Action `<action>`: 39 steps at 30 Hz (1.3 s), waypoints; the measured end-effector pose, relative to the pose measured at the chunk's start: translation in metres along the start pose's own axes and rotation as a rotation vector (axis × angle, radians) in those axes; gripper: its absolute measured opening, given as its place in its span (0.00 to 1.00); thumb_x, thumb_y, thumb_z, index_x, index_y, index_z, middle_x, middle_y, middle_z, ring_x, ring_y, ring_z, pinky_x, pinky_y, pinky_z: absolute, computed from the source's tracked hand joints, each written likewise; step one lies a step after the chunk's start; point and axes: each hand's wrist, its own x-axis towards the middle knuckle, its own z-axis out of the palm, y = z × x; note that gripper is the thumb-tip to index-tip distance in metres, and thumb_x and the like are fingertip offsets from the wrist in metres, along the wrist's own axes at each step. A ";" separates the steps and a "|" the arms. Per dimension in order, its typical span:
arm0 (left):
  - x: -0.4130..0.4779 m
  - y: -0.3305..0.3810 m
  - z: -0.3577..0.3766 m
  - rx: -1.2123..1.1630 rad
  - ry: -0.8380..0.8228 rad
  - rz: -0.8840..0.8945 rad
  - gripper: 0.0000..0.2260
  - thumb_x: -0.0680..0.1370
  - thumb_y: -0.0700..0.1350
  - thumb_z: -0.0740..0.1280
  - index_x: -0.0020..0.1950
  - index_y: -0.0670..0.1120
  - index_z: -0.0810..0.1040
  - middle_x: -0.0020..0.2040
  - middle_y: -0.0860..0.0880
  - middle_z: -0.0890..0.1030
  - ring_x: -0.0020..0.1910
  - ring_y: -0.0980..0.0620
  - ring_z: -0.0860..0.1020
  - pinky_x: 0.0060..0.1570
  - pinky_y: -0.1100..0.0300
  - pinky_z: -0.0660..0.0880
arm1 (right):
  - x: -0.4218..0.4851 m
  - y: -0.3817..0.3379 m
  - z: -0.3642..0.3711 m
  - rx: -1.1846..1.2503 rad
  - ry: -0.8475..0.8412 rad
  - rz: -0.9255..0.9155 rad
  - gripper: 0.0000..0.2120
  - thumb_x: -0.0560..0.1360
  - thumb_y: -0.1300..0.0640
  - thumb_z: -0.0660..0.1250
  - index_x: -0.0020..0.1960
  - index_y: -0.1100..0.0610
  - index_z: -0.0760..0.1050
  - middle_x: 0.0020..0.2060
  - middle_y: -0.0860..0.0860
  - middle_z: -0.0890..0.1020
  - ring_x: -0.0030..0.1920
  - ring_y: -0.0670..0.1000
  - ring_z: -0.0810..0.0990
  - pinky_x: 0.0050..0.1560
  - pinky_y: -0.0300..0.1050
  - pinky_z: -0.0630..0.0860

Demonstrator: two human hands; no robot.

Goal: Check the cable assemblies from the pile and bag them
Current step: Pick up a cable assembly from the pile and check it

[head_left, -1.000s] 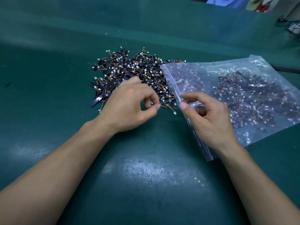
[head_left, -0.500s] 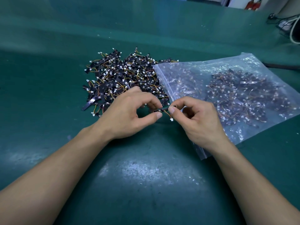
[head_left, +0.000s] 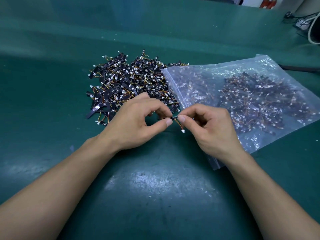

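Note:
A pile of cable assemblies [head_left: 128,84], black strips with orange and yellow wires and white plugs, lies on the green mat. To its right lies a clear zip bag [head_left: 242,94] holding many more. My left hand [head_left: 136,123] and my right hand [head_left: 209,129] meet just in front of the pile, pinching one cable assembly [head_left: 174,118] between thumbs and forefingers. Its black strip runs level between the fingertips, and its short wire with a white plug hangs down below my right thumb.
The green mat [head_left: 155,187] covers the whole bench, with a raised fold along the back. Cables and a white hose [head_left: 311,28] sit at the far right corner. A dark cord [head_left: 301,68] runs behind the bag.
One second ago only my left hand pinched at the pile's edge and my right hand hovered apart. Since then my right hand has closed in, and both now hold one assembly.

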 end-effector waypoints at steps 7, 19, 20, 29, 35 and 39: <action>0.001 0.001 0.001 0.016 0.032 0.020 0.04 0.77 0.45 0.71 0.45 0.46 0.84 0.40 0.55 0.82 0.42 0.53 0.74 0.45 0.60 0.73 | 0.000 -0.002 0.002 0.040 0.029 0.016 0.05 0.75 0.54 0.72 0.42 0.45 0.81 0.32 0.41 0.81 0.27 0.46 0.73 0.30 0.35 0.68; 0.000 0.000 -0.001 -0.005 -0.008 -0.016 0.11 0.76 0.54 0.68 0.48 0.49 0.83 0.42 0.56 0.83 0.45 0.53 0.74 0.46 0.54 0.74 | -0.001 -0.002 0.001 -0.017 -0.006 -0.038 0.06 0.76 0.55 0.71 0.42 0.48 0.82 0.32 0.43 0.82 0.27 0.49 0.73 0.30 0.40 0.69; 0.000 0.000 -0.002 -0.020 -0.006 -0.023 0.11 0.75 0.54 0.68 0.49 0.49 0.84 0.42 0.57 0.83 0.45 0.52 0.75 0.46 0.54 0.75 | 0.000 -0.002 0.000 -0.021 0.003 -0.042 0.06 0.76 0.55 0.71 0.42 0.47 0.82 0.32 0.43 0.82 0.27 0.50 0.73 0.30 0.41 0.70; -0.001 -0.001 0.001 0.011 0.017 0.037 0.07 0.77 0.48 0.71 0.45 0.45 0.85 0.39 0.52 0.82 0.42 0.50 0.74 0.43 0.54 0.74 | -0.002 -0.003 0.003 -0.024 0.010 -0.051 0.05 0.76 0.56 0.72 0.42 0.52 0.84 0.34 0.42 0.82 0.27 0.50 0.73 0.30 0.36 0.68; 0.000 -0.001 0.001 -0.007 0.015 0.049 0.07 0.77 0.48 0.70 0.45 0.46 0.84 0.39 0.53 0.82 0.42 0.50 0.75 0.43 0.53 0.74 | -0.002 -0.003 0.003 -0.058 0.019 -0.069 0.05 0.76 0.58 0.72 0.41 0.52 0.83 0.32 0.40 0.81 0.26 0.45 0.71 0.30 0.31 0.65; 0.000 -0.002 0.002 -0.004 0.041 0.049 0.05 0.78 0.46 0.71 0.45 0.46 0.84 0.40 0.54 0.82 0.42 0.51 0.75 0.43 0.55 0.74 | -0.001 -0.003 0.002 -0.049 0.054 -0.067 0.05 0.76 0.55 0.73 0.41 0.50 0.84 0.31 0.37 0.80 0.26 0.44 0.71 0.31 0.32 0.65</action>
